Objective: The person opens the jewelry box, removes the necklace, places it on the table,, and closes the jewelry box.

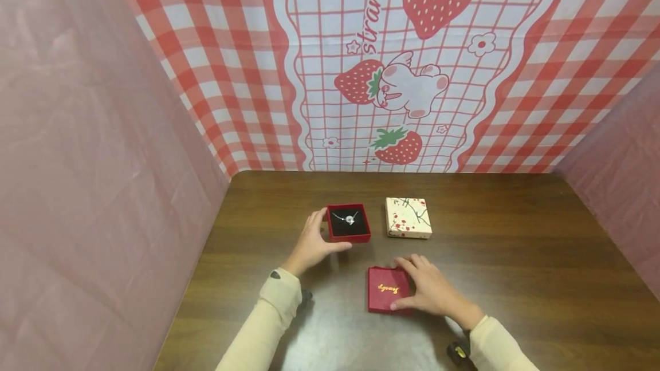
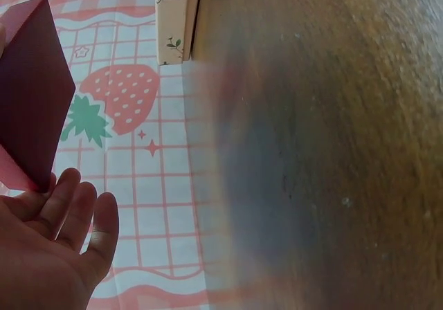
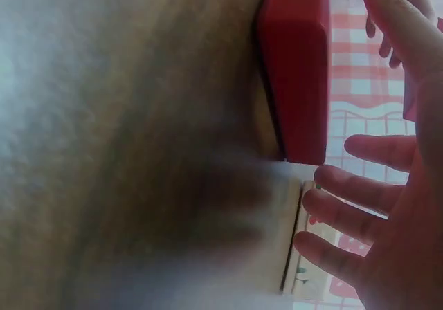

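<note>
In the head view my left hand (image 1: 315, 244) holds a red jewelry box (image 1: 348, 239) by its left side and near edge. On the box's black lining lies a silver necklace (image 1: 350, 219) with a round pendant. The left wrist view shows the same box (image 2: 31, 95) raised off the table, fingers at its lower corner. A dark red lid (image 1: 384, 296) with gold lettering rests on the table. My right hand (image 1: 433, 285) is spread around the lid's right side, its fingers fairly straight in the right wrist view; whether they touch it I cannot tell.
A cream box (image 1: 408, 219) with a red-blossom branch pattern stands behind the lid, to the right of the jewelry box. Brown wooden table (image 1: 531, 256) spreads around them. A strawberry-print cloth (image 1: 392, 73) hangs at the back, with a pink cloth (image 1: 103, 159) on the left.
</note>
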Demonstrator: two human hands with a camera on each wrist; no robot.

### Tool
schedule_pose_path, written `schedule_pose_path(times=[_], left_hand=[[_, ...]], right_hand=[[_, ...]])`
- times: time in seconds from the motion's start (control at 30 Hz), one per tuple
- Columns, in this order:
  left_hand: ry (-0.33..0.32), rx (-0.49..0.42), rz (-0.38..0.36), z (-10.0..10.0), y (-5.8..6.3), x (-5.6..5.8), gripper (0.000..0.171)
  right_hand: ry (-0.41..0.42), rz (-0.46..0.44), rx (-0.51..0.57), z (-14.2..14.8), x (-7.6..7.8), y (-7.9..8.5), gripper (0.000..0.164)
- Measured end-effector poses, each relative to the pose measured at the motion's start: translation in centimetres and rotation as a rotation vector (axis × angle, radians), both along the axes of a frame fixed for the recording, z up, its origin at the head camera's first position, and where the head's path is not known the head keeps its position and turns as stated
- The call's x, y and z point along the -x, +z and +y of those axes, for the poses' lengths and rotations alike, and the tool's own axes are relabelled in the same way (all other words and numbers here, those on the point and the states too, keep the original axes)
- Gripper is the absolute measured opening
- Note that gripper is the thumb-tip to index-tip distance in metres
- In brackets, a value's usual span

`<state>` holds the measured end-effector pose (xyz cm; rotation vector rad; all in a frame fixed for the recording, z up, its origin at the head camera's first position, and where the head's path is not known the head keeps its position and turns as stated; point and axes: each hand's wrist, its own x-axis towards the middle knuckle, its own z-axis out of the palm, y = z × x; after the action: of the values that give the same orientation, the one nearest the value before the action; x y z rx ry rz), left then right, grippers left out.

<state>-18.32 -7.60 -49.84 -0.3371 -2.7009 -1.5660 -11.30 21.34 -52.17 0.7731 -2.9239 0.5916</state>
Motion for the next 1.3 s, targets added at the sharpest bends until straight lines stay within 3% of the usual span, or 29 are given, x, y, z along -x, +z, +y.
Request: schedule_pose_path(times=[0.27, 0.57, 1.0, 1.3], left_hand=[[0.008, -0.007, -0.021, 0.1, 0.1, -0.1, 0.104], [0.008, -0.020, -0.039, 0.1, 0.0, -0.3, 0.104], [0.008, -0.017, -0.024, 0.2, 0.1, -0.4, 0.104], [0.004, 0.002, -0.019, 0.3, 0.0, -0.4, 0.106]], right_hand=[[-0.011, -0.054, 0.046, 0.2, 0.6, 0.7, 0.098], [0.007, -0.029, 0.094, 0.1, 1.6, 1.4, 0.098], [-0.040, -0.050, 0.164, 1.3, 4.4, 5.2, 0.094], [-0.045, -0.095, 0.216, 0.7, 5.9, 6.7, 0.093]])
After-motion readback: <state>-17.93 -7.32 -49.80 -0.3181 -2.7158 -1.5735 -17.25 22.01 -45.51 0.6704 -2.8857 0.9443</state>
